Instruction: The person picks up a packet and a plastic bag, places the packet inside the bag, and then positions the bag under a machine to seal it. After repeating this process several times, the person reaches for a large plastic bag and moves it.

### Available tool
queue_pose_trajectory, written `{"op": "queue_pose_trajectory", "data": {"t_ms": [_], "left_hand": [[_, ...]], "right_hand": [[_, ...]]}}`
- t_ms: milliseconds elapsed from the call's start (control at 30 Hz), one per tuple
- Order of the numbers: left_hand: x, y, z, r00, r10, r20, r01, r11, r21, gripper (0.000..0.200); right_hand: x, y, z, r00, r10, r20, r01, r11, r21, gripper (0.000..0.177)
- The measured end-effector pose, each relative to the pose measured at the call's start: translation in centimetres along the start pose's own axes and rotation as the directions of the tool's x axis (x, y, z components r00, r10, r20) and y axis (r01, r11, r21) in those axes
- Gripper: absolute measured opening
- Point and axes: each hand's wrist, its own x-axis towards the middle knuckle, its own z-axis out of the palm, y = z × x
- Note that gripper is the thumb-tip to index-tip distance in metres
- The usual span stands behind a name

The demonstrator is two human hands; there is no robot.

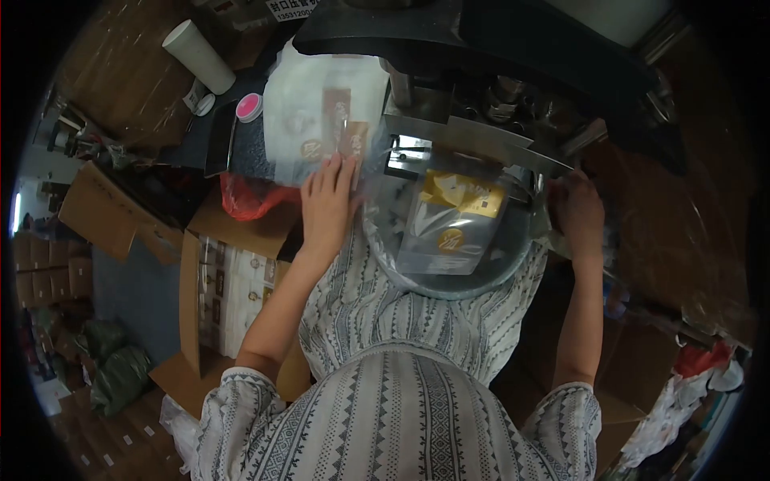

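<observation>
My left hand (pixel 327 200) lies with its fingers stretched over the lower right edge of a stack of white, partly clear plastic bags (pixel 293 112) with brown labels. My right hand (pixel 579 212) is curled beside the right end of the machine's metal plates. Greyish, shiny film (pixel 547 228) shows at its fingers, but what they grip is partly hidden. Between the hands, a clear plastic bag with a gold label (pixel 455 224) lies on a round grey platform (pixel 457 286) beneath the black-topped machine (pixel 513 40).
A white cup (pixel 199 56) and a pink-topped jar (pixel 249 107) stand left of the stack. Red plastic (pixel 253 199) hangs below it. An open cardboard box (pixel 191 305) of packed bags is at lower left. Metal plates (pixel 489 136) cross above the platform.
</observation>
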Motion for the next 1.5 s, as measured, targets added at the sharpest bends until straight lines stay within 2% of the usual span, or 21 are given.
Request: {"op": "queue_pose_trajectory", "data": {"t_ms": [133,200,233,300,400,533,600,633,700,833,900,933,1000,1033,1100,1167,1200,1233,1267,1333,1500], "left_hand": [[-0.5,-1.6,-3.1,0.961,-0.203,0.188,0.228,0.966,-0.12,0.024],[-1.6,-0.4,-3.9,0.952,-0.288,0.102,0.305,0.906,-0.293,0.021],[-1.5,0.8,-4.7,0.952,-0.285,0.11,0.305,0.907,-0.292,0.021],[-0.4,3.7,-6.6,0.986,-0.164,0.034,0.165,0.919,-0.359,0.017],[0.2,4.9,-7.7,0.995,-0.092,0.032,0.097,0.9,-0.425,0.015],[0.0,6.2,-7.3,0.988,0.056,0.147,0.034,0.836,-0.548,0.011],[-0.1,7.0,-6.1,0.944,0.094,0.317,0.164,0.699,-0.696,0.007],[0.2,7.5,-5.2,0.945,0.095,0.312,0.16,0.699,-0.698,0.007],[1.1,8.3,-3.4,0.681,0.006,0.732,0.708,0.25,-0.661,0.015],[5.0,8.3,-0.9,0.556,0.037,0.83,0.819,0.144,-0.555,0.024],[5.8,8.8,-0.4,0.522,0.012,0.853,0.819,-0.287,-0.498,0.027],[5.7,8.8,-0.3,0.524,0.011,0.851,0.818,-0.286,-0.5,0.027],[5.0,8.7,-0.3,0.553,-0.01,0.833,0.821,-0.161,-0.547,0.032],[4.9,8.1,-0.6,0.551,-0.012,0.835,0.823,-0.159,-0.545,0.032],[5.7,5.1,-1.7,0.687,-0.028,0.727,0.711,0.237,-0.662,0.032],[8.2,-0.5,-0.9,0.815,-0.357,0.456,0.579,0.482,-0.658,0.036],[9.6,-2.7,-0.1,0.934,-0.33,0.137,0.353,0.793,-0.496,0.037],[10.7,-4.1,0.6,0.974,-0.16,-0.163,0.128,0.973,-0.192,0.038],[10.1,-4.7,2.0,0.974,-0.16,-0.164,0.127,0.973,-0.193,0.038],[9.0,-5.2,4.8,0.991,0.01,-0.135,0.019,0.977,0.214,0.046],[5.5,-5.7,4.5,0.989,-0.144,-0.017,0.144,0.989,-0.02,0.06]], "right_hand": [[-2.6,-2.3,-5.3,0.998,0.063,-0.006,-0.061,0.979,0.197,0.023],[-3.6,-4.6,-6.6,0.961,0.037,0.273,-0.225,0.678,0.7,0.026],[-3.9,-6.4,-6.2,0.959,0.041,0.279,-0.232,0.676,0.699,0.026],[-3.8,-10.3,-5.5,0.97,-0.232,0.074,0.038,0.444,0.895,0.026],[-3.5,-12.5,-5.5,0.945,-0.317,0.085,0.139,0.62,0.772,0.026],[-3.8,-12.6,-4.4,0.906,-0.386,0.174,0.112,0.614,0.781,0.031],[-3.7,-11.9,-3.0,0.925,-0.299,0.235,-0.104,0.395,0.913,0.03],[-3.6,-11.5,-2.5,0.926,-0.3,0.231,-0.099,0.397,0.912,0.03],[-3.4,-10.5,-1.9,0.996,-0.086,-0.015,0.066,0.623,0.779,0.031],[-4.3,-7.4,-3.9,0.98,-0.187,-0.071,0.195,0.811,0.551,0.038],[-4.3,-6.2,-4.7,0.974,0.125,0.19,-0.2,0.869,0.453,0.045],[-3.5,-4.6,-4.2,0.974,0.124,0.188,-0.198,0.869,0.453,0.045],[-1.3,-0.9,-1.4,0.977,0.047,-0.21,-0.007,0.982,0.19,0.044],[-0.9,-0.2,-0.3,0.977,0.048,-0.207,-0.007,0.981,0.193,0.044],[0.1,0.8,0.9,0.994,0.1,0.044,-0.101,0.995,0.018,0.039],[0.1,1.2,0.3,1.0,-0.001,-0.001,0.001,0.999,0.045,0.035],[-0.5,1.2,0.2,0.995,-0.09,-0.038,0.093,0.993,0.071,0.031],[-0.8,1.1,0.2,0.996,-0.086,-0.035,0.089,0.993,0.072,0.031],[-0.8,1.1,0.0,0.999,-0.031,-0.015,0.033,0.994,0.103,0.029],[-0.9,0.9,-0.6,1.0,0.023,0.0,-0.023,0.991,0.132,0.026],[-2.1,-0.9,-2.6,0.967,0.251,0.044,-0.251,0.968,0.001,0.014]]}}
